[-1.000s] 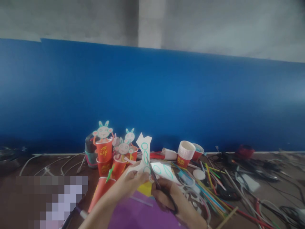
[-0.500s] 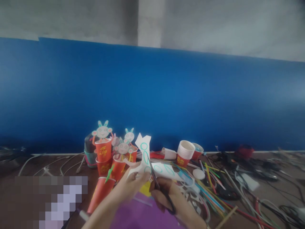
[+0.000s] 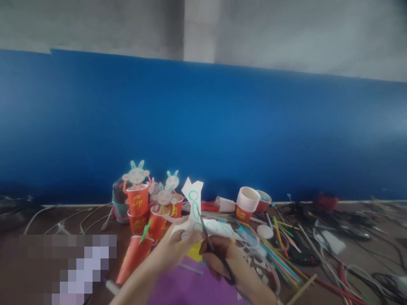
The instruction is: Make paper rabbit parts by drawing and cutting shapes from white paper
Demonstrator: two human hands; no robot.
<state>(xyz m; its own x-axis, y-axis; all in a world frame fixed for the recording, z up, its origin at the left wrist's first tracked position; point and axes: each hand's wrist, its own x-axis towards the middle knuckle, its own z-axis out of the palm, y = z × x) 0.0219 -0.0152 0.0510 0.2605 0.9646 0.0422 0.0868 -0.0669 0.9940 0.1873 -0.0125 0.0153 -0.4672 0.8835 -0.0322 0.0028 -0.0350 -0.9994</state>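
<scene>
My left hand (image 3: 181, 241) pinches a white sheet of paper (image 3: 193, 188) that carries green-drawn ovals and stands up from my fingers. In my right hand (image 3: 222, 256) is a pair of dark scissors (image 3: 208, 241), its blades pointing up and lying against the paper's right side. Whether the blades are parted I cannot tell. Another white paper piece (image 3: 221, 228) with green outlines shows just behind the scissors. Below both hands lies a purple sheet (image 3: 190, 284), with a bit of yellow paper (image 3: 193, 252) at its upper part.
To the left, red paper cups (image 3: 138, 201) hold paper rabbit figures (image 3: 137, 174). A stack of cups (image 3: 247, 203) stands right of centre. Coloured pipe cleaners and strips (image 3: 276, 258), white scraps (image 3: 259, 269) and cables (image 3: 321, 250) spread rightward. A blue partition (image 3: 203, 127) rises behind.
The paper in my left hand has shifted slightly to the right. Both hands keep nearly the same place, and the scissors stay against the paper.
</scene>
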